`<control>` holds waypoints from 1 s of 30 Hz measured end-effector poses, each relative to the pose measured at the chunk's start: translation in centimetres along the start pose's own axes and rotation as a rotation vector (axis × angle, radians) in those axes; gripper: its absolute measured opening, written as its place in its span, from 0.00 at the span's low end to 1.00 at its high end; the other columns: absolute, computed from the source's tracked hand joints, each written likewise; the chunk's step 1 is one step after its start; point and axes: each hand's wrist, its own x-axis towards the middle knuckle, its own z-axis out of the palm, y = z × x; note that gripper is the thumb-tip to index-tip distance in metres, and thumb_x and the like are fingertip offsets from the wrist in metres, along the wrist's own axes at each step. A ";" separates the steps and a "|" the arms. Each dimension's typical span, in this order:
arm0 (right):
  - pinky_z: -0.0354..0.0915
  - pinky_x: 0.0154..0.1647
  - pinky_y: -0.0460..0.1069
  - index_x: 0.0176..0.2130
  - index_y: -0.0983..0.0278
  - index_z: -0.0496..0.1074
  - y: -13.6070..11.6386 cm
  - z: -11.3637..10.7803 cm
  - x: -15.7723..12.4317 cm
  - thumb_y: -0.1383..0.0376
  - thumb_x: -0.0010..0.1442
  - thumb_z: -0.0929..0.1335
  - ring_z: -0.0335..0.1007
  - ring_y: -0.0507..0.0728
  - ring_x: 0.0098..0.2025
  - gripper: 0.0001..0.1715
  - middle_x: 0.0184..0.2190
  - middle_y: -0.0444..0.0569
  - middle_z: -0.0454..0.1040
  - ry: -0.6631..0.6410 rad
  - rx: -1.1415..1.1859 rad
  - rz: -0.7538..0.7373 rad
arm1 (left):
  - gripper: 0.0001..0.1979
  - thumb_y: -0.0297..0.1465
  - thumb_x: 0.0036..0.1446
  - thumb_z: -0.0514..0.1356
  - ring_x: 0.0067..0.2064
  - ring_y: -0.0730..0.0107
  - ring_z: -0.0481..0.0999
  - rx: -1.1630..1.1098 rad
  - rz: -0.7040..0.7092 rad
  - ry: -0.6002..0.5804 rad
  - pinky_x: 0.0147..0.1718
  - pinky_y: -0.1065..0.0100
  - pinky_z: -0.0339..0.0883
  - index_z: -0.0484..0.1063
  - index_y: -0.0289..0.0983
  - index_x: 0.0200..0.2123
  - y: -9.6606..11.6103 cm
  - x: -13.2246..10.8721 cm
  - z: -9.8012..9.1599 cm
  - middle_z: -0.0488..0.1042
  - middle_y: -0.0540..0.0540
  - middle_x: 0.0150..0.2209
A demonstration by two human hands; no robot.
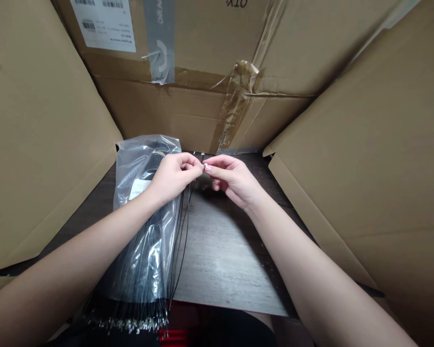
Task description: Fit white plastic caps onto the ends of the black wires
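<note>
White piece (205, 165) is pinched by the fingertips of the left hand (175, 173) and the right hand (235, 178), likely so it can be kept steady. Black wires (141, 308) are left poking past the near edge from a clear bag (130, 159), perhaps for easy reach. Room is left on the surface (224, 250), but the back and sides are closed in by cardboard (202, 38).

Dim overall; pale sheen on tabletop (226, 255) at 6 o'clock, glare on plastic bag (154, 262) at 7, shadow at 5; label (104, 29) print blurred near 11.
</note>
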 end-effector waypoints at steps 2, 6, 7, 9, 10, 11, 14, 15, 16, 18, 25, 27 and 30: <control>0.59 0.19 0.44 0.32 0.62 0.80 0.0 0.0 0.0 0.58 0.38 0.84 0.59 0.46 0.21 0.22 0.24 0.41 0.73 -0.005 -0.004 -0.006 | 0.08 0.34 0.49 0.64 0.25 0.75 0.67 -0.008 -0.004 -0.003 0.26 0.71 0.59 0.75 0.34 0.27 0.1 0.0 0.0 0.72 0.50 0.24; 0.59 0.19 0.45 0.31 0.62 0.80 -0.1 0.1 0.0 0.57 0.37 0.84 0.61 0.47 0.21 0.22 0.25 0.42 0.75 0.005 -0.022 -0.006 | 0.07 0.33 0.49 0.64 0.24 0.75 0.66 -0.021 -0.005 -0.015 0.25 0.71 0.59 0.74 0.35 0.27 0.4 0.0 0.0 0.72 0.51 0.23; 0.59 0.18 0.45 0.31 0.62 0.80 -0.1 0.2 0.0 0.57 0.37 0.84 0.60 0.47 0.21 0.22 0.25 0.42 0.75 0.007 -0.024 -0.005 | 0.07 0.33 0.49 0.63 0.24 0.75 0.66 -0.021 0.000 -0.020 0.24 0.71 0.58 0.74 0.35 0.27 0.4 0.0 0.0 0.71 0.51 0.23; 0.59 0.19 0.45 0.30 0.63 0.80 -0.3 0.3 -0.1 0.57 0.37 0.84 0.60 0.47 0.21 0.22 0.24 0.42 0.75 0.011 -0.031 -0.002 | 0.06 0.33 0.50 0.63 0.24 0.76 0.65 -0.022 0.013 -0.027 0.24 0.71 0.58 0.74 0.35 0.27 0.3 0.0 0.0 0.71 0.52 0.22; 0.59 0.19 0.45 0.30 0.63 0.80 -0.3 0.3 -0.1 0.57 0.36 0.84 0.60 0.47 0.21 0.22 0.24 0.43 0.75 0.014 -0.033 -0.002 | 0.06 0.33 0.50 0.63 0.24 0.76 0.65 -0.024 0.019 -0.032 0.24 0.71 0.58 0.74 0.35 0.27 0.2 0.0 0.0 0.71 0.52 0.22; 0.59 0.19 0.45 0.30 0.63 0.81 -0.3 0.3 -0.1 0.57 0.36 0.84 0.60 0.47 0.21 0.22 0.24 0.43 0.75 0.017 -0.035 -0.004 | 0.06 0.33 0.51 0.63 0.24 0.76 0.65 -0.027 0.023 -0.038 0.24 0.71 0.59 0.74 0.35 0.27 0.1 0.0 0.0 0.71 0.51 0.23; 0.60 0.19 0.46 0.30 0.63 0.81 -0.3 0.2 -0.1 0.58 0.36 0.84 0.61 0.47 0.21 0.21 0.25 0.44 0.76 0.035 -0.055 -0.032 | 0.06 0.32 0.53 0.63 0.25 0.75 0.66 -0.032 0.027 -0.052 0.25 0.72 0.59 0.75 0.35 0.28 -0.1 0.0 -0.1 0.72 0.51 0.24; 0.60 0.19 0.46 0.30 0.63 0.82 -0.2 0.2 -0.1 0.58 0.36 0.84 0.62 0.47 0.21 0.21 0.25 0.45 0.77 0.043 -0.068 -0.046 | 0.06 0.32 0.53 0.63 0.25 0.75 0.66 -0.032 0.027 -0.055 0.25 0.72 0.58 0.75 0.35 0.29 -0.2 0.0 -0.1 0.72 0.51 0.24; 0.60 0.19 0.46 0.30 0.63 0.82 -0.2 0.2 -0.1 0.57 0.37 0.84 0.62 0.48 0.21 0.20 0.26 0.46 0.77 0.049 -0.084 -0.060 | 0.06 0.32 0.53 0.63 0.25 0.75 0.66 -0.031 0.027 -0.055 0.24 0.72 0.58 0.74 0.35 0.29 -0.2 0.0 -0.1 0.72 0.51 0.24; 0.61 0.20 0.47 0.30 0.64 0.83 -0.1 0.1 -0.1 0.57 0.38 0.83 0.63 0.48 0.22 0.20 0.28 0.47 0.79 0.066 -0.120 -0.089 | 0.06 0.32 0.54 0.63 0.25 0.75 0.66 -0.031 0.027 -0.055 0.25 0.72 0.58 0.74 0.35 0.29 -0.3 0.0 -0.1 0.72 0.51 0.24; 0.62 0.20 0.48 0.32 0.63 0.84 0.1 0.3 -0.3 0.56 0.41 0.82 0.65 0.50 0.24 0.19 0.28 0.49 0.79 0.089 -0.184 -0.169 | 0.07 0.33 0.54 0.63 0.24 0.75 0.65 -0.017 0.021 -0.043 0.24 0.72 0.56 0.74 0.36 0.28 -0.3 -0.1 -0.2 0.70 0.51 0.23; 0.63 0.20 0.48 0.33 0.63 0.85 0.0 0.4 -0.4 0.55 0.43 0.82 0.65 0.50 0.23 0.19 0.28 0.49 0.80 0.078 -0.201 -0.177 | 0.07 0.34 0.54 0.64 0.24 0.76 0.64 -0.029 0.019 -0.033 0.23 0.71 0.56 0.74 0.36 0.27 -0.2 0.0 -0.1 0.70 0.51 0.23; 0.64 0.20 0.49 0.35 0.63 0.85 0.1 0.6 -0.4 0.54 0.44 0.81 0.65 0.50 0.22 0.20 0.29 0.49 0.80 0.056 -0.229 -0.183 | 0.08 0.34 0.52 0.65 0.23 0.76 0.64 -0.066 0.013 -0.018 0.23 0.71 0.56 0.73 0.36 0.27 -0.2 0.0 -0.1 0.69 0.52 0.22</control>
